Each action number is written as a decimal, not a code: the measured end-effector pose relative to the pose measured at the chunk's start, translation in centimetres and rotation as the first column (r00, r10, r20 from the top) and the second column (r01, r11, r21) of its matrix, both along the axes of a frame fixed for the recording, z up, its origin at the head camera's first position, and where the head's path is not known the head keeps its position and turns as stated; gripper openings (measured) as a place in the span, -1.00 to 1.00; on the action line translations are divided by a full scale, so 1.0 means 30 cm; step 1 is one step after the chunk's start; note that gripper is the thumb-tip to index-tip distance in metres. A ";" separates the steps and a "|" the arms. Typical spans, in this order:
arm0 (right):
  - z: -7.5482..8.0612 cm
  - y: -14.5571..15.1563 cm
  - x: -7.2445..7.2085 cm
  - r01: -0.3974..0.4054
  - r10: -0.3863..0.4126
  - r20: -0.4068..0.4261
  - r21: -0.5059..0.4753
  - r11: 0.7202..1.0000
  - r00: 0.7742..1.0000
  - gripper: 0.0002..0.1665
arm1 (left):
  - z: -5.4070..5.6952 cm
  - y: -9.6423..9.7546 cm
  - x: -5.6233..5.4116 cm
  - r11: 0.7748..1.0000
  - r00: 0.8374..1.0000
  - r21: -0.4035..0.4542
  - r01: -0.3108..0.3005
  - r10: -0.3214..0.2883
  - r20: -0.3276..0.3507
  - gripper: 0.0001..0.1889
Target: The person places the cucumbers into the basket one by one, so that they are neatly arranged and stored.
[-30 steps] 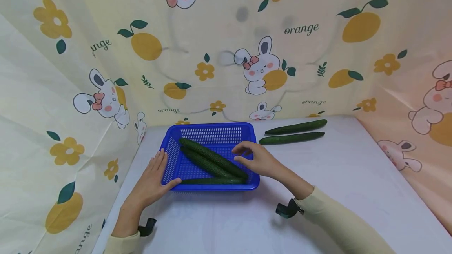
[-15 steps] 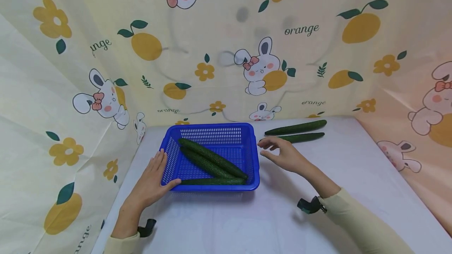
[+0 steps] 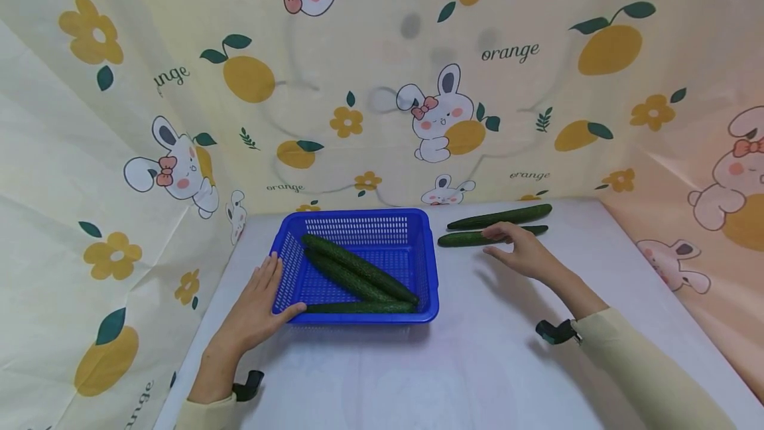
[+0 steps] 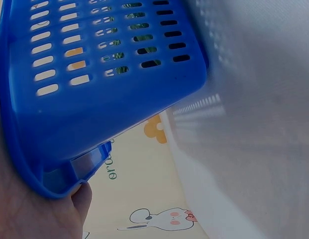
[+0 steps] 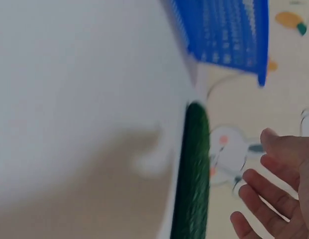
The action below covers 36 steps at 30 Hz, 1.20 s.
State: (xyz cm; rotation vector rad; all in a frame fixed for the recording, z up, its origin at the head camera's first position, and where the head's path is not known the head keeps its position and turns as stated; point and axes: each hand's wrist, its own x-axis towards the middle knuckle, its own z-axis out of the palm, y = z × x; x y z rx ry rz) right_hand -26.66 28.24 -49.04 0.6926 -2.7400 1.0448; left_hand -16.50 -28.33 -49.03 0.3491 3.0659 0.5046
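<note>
While your empty right hand (image 3: 522,251) hovers, fingers loosely parted, by the front cucumber (image 3: 461,239) right of the basket (image 3: 370,318), a clumsy brush could roll it — and your straight-fingered left hand (image 3: 253,300), pushing the basket's left side, could skid the basket.

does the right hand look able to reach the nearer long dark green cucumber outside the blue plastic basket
Probably yes: the right hand holds nothing and hovers close to the nearer cucumber, with nothing visible between them.
</note>
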 end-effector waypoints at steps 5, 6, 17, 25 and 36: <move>-0.033 0.077 -0.042 0.011 -0.011 -0.025 0.013 1.000 1.000 -0.59 | -0.001 0.000 0.001 1.000 1.000 -0.007 0.000 0.000 0.001 0.20; -0.040 0.091 -0.051 0.016 -0.016 -0.028 0.017 1.000 0.999 -0.59 | -0.001 0.000 0.001 1.000 1.000 -0.009 0.000 0.000 0.001 0.20; -0.094 0.193 -0.154 0.132 -0.140 0.067 0.122 0.984 0.988 -0.46 | 0.000 -0.003 0.000 1.000 1.000 -0.002 -0.003 0.003 0.010 0.21; -0.141 0.234 -0.215 0.162 -0.191 0.120 0.223 0.961 0.974 -0.43 | -0.005 -0.006 0.000 1.000 1.000 -0.001 -0.001 0.001 0.002 0.20; -0.169 0.264 -0.219 0.153 -0.190 0.110 0.278 0.948 0.976 -0.46 | 0.003 0.003 0.004 1.000 1.000 0.011 -0.007 0.007 0.002 0.17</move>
